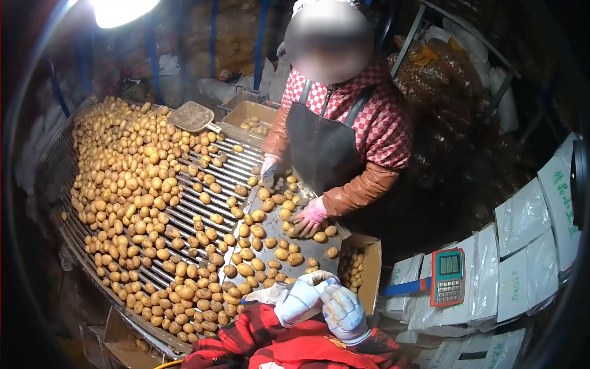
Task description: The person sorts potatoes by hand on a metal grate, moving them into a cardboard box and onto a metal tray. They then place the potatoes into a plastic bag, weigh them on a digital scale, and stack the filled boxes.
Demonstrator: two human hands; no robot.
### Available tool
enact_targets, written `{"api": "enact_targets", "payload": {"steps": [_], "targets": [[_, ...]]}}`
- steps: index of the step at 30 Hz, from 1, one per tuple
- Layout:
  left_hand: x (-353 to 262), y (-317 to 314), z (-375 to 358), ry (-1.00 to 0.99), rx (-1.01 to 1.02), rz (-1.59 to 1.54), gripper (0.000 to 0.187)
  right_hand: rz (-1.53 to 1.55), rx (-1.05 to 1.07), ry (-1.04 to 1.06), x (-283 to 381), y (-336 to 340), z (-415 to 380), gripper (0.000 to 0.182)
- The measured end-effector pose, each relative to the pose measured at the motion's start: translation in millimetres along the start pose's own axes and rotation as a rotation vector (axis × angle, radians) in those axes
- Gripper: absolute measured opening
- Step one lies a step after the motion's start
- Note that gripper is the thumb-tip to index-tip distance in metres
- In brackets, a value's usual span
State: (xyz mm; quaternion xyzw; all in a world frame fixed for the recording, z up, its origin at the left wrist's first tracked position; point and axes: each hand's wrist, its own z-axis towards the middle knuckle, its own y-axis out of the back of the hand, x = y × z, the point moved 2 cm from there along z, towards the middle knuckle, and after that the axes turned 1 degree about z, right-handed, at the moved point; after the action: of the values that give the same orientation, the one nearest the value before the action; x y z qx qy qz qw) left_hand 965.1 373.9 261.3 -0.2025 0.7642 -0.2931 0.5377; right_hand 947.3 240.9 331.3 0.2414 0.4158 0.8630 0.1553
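My left hand [300, 299], in a white glove with blue markings, is at the near edge of the sorting table, fingers curled toward my other hand. My right hand [344, 312], gloved alike, is beside it with bent fingers raised. The two hands meet or nearly touch; anything between them is hidden. A narrow pale shape [263, 294] juts left from my left hand; I cannot make out what it is. Just beyond lie loose potatoes [244, 269] on a grey metal plate [307, 249]. A cardboard box [369, 270] of small potatoes stands beyond my right hand.
Potatoes [129, 178] heap over the slatted rack [212, 178] at left, with a scoop [192, 116] on them. Opposite, a co-worker in a dark apron [322, 144] has gloved hands [311, 216] among potatoes. A scale display [448, 277] and white cartons [522, 283] stand right.
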Motion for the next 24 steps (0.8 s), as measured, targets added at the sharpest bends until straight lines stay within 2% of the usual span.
{"api": "enact_targets", "payload": {"steps": [1,3,4,5,6,7,8,9,10,11,12,14,15,16,18,19,20,22,24], "targets": [[1.5,5.2,-1.7,0.001,-0.014,-0.003,0.025,0.001,-0.032,-0.045,-0.4,-0.4,-0.9,0.039],[6.4,17.6,-1.6,-0.023,-0.095,0.255,0.026,0.051,-0.096,-0.123,-1.6,-4.6,-4.7,0.039],[8.5,15.3,5.4,-0.035,-0.097,0.382,0.028,0.056,-0.046,-0.175,-3.1,-8.9,-10.9,0.038],[-1.0,9.7,1.6,-0.135,-0.127,0.52,0.027,0.073,-0.028,-0.204,-3.3,-13.3,-15.4,0.036],[-11.7,7.6,-2.5,-0.153,-0.168,0.772,0.025,0.077,-0.018,-0.236,-4.7,-16.6,-18.7,0.034],[-14.5,-4.4,-3.1,-0.196,-0.164,0.781,0.027,0.09,0.012,-0.295,-12.5,-23.8,-26.7,0.028],[-15.4,-2.2,-8.4,-0.249,-0.214,0.801,0.028,-0.009,0.153,-0.397,-11.8,-25.5,-23.4,0.02],[-5.3,3.5,-2.8,-0.445,-0.171,1.028,0.027,-0.09,0.44,-0.411,-18.1,-32.6,-28.7,0.018],[-29.5,-19.7,-17.0,-0.414,-0.096,1.103,0.023,-0.159,0.745,-0.4,-22.7,-38.9,-37.8,0.017],[-30.0,-20.1,-16.5,-0.476,-0.018,1.194,0.023,-0.2,1.047,-0.299,-24.9,-46.1,-34.7,0.017],[-23.7,-21.9,-12.5,-0.544,0.107,1.254,0.023,-0.207,1.077,-0.245,-25.9,-51.4,-42.7,0.017],[-23.1,-17.4,-16.2,-0.503,0.084,1.241,0.027,-0.249,0.762,0.138,-56.6,-92.0,-104.8,0.022],[-20.2,-20.8,-18.6,-0.53,0.073,1.277,0.028,-0.076,0.736,-0.026,-63.0,-95.4,-101.3,0.039],[-20.8,-23.1,-17.7,-0.571,0.054,1.326,0.028,-0.078,0.77,-0.084,-34.7,-46.1,-42.0,0.034],[-11.3,-22.0,-18.7,-0.57,0.069,1.288,0.028,0.673,0.558,-0.54,-80.6,-88.6,-106.1,0.03],[-8.5,-23.5,-20.6,-0.603,0.064,1.27,0.029,0.707,0.427,-0.806,-60.6,-44.9,-59.4,0.026],[-7.3,-24.5,-21.9,-0.631,0.058,1.246,0.029,0.91,0.435,-0.999,-72.7,-49.9,-64.9,0.027],[-8.6,-23.1,-20.3,-0.622,0.065,1.271,0.028,1.754,0.079,-1.178,-75.8,-54.5,-78.1,0.028],[-3.0,-20.2,-16.8,-0.608,0.082,1.295,0.027,1.786,0.062,-1.164,-83.6,-55.6,-84.4,0.028]]}}
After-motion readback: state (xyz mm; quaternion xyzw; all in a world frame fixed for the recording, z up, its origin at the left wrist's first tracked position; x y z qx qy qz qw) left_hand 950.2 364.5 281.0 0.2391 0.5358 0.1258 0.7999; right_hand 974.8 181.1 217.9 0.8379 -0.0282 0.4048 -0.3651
